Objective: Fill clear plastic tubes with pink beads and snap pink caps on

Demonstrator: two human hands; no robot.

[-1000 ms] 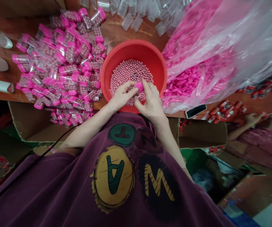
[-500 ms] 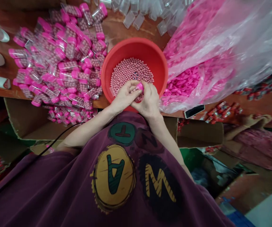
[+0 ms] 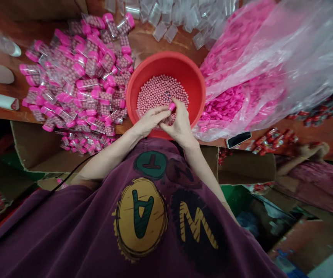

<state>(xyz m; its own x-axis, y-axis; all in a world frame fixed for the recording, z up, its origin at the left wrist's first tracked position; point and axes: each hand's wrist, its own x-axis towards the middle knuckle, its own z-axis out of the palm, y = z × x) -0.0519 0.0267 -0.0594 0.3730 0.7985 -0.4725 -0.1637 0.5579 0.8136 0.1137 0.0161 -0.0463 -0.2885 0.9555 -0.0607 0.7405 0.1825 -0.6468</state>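
Note:
A red bowl (image 3: 180, 65) full of small pink beads (image 3: 157, 90) stands on the wooden table in front of me. Both my hands meet over its near rim. My right hand (image 3: 179, 123) pinches a pink cap (image 3: 172, 106) sitting on a small clear container. My left hand (image 3: 150, 120) has its fingers closed on that same container, whose body is mostly hidden between the hands.
A heap of filled, pink-capped clear containers (image 3: 79, 81) lies left of the bowl. Empty clear containers (image 3: 169, 15) lie behind it. A plastic bag of pink caps (image 3: 242, 69) sits to the right. Another person's hand (image 3: 311, 148) shows at far right. Cardboard boxes (image 3: 39, 150) stand below the table edge.
Both hands have drawn slightly closer together and toward the near rim, the cap pressed lower onto the container. The view shifted a little.

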